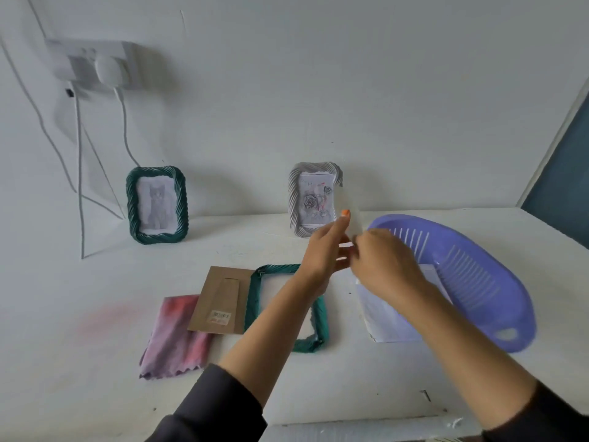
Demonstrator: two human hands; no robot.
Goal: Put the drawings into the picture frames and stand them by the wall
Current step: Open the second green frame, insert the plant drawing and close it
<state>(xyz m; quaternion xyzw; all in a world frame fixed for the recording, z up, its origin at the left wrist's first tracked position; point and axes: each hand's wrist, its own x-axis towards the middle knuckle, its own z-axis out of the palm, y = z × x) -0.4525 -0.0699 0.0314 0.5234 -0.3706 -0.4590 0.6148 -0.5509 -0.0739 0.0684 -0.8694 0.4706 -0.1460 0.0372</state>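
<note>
Two filled frames stand against the wall: a green frame (156, 204) with a cat drawing and a white frame (310, 199) with a rose drawing. A second green frame (255, 301) lies flat on the table, its middle bare, under my left forearm. Its brown cardboard backing (220, 301) lies just left of it. My left hand (325, 253) and my right hand (384, 266) meet above the table and together pinch a thin clear sheet (354, 220) in front of the white frame. A white paper sheet (382, 317) lies partly under the basket.
A purple slotted basket (471, 282) sits tilted at the right. A pink cloth (173, 336) lies left of the cardboard backing. A wall socket (95, 63) with hanging cables is at the upper left. The table's front edge runs near the bottom.
</note>
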